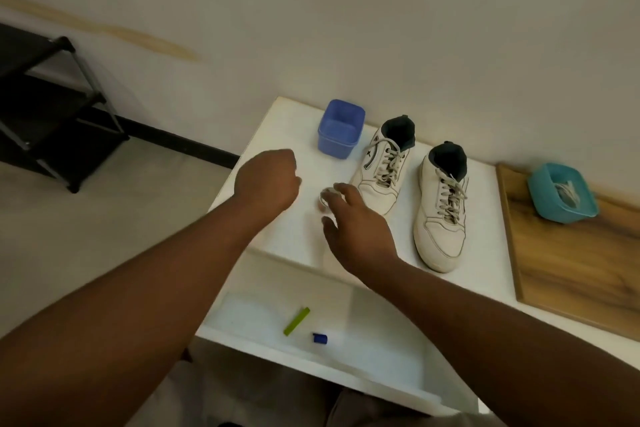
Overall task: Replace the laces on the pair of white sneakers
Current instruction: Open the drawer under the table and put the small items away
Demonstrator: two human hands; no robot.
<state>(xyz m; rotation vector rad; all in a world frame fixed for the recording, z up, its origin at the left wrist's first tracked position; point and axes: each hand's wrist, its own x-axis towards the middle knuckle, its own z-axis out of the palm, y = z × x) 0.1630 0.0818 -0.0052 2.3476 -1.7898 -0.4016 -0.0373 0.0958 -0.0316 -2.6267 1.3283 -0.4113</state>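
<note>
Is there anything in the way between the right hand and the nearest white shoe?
Nothing visible stands in the way. The right hand hovers just left of the nearer sneaker, with only bare white tabletop between them. The blue tub sits farther back, off to the side. Something small and pale shows at the fingertips, too blurred to identify.

We face a plain off-white wall (346, 10) with a tan streak (114, 32), a black baseboard (180, 140), a beige floor (86, 236), a black shelf rack (52, 107), and a white table (294, 121).
</note>
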